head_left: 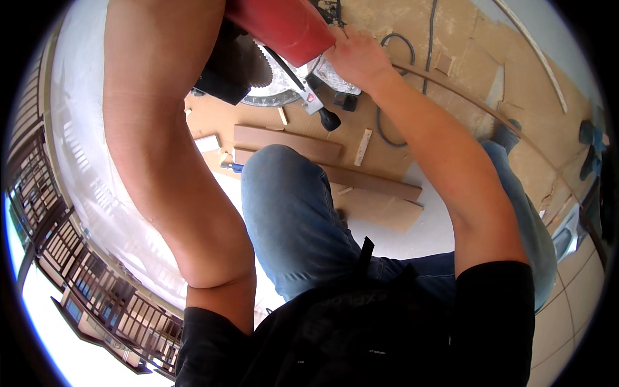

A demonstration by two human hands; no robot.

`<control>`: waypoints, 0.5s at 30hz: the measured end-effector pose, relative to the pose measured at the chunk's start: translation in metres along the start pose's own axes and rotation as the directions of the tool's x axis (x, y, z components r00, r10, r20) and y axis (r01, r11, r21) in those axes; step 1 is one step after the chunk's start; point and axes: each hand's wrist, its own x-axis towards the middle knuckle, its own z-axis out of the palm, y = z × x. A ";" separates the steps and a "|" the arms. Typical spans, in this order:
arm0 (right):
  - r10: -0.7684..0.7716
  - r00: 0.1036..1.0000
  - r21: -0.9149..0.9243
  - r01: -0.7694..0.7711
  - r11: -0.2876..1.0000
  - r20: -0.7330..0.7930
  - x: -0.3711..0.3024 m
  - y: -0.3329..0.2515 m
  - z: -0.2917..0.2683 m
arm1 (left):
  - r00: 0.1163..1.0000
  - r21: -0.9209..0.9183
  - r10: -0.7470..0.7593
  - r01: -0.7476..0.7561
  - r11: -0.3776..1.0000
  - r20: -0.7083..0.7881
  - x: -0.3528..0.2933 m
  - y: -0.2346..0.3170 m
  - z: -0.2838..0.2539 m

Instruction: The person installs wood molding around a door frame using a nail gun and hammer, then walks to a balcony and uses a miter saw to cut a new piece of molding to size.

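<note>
A red miter saw (287, 29) stands at the top of the view, ahead of the bent knee (277, 184), above a floor laid with cardboard (380, 209). Its toothed blade (258, 61) shows left of the red casing, and its black knob (330, 120) points back toward the person.

The right hand (360, 58) is just to the right of that casing, so the blade lies to the left of its grip, with the casing between them. A long, thin brown strip (461, 93) meets this hand near the wrist; its long axis runs away rightward and back past the right forearm. The fingers are bent, but their tips are hidden at the casing's edge: I cannot tell how far open the grip is, or whether it has hold of the strip, the saw or neither.

The left forearm (151, 116) passes left of the blade and out of the top edge. Its hand is outside the view, so that grip cannot be told; of what shows, the right hand is nearest the strip. Brown boards (290, 140) lie between knob and knee.
</note>
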 end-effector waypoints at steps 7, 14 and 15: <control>0.039 0.997 0.028 -0.038 0.999 -0.061 0.001 0.001 -0.003 | 0.999 0.124 -0.028 0.030 0.992 -0.021 -0.005 0.010 0.008; 0.006 0.999 0.045 -0.004 0.999 -0.037 0.010 -0.007 -0.005 | 0.999 -0.013 0.032 -0.032 0.999 0.019 -0.008 0.003 -0.013; -0.009 1.000 0.042 0.010 0.999 -0.020 0.013 -0.010 -0.006 | 1.000 0.013 -0.002 0.002 1.000 0.020 -0.010 0.004 -0.016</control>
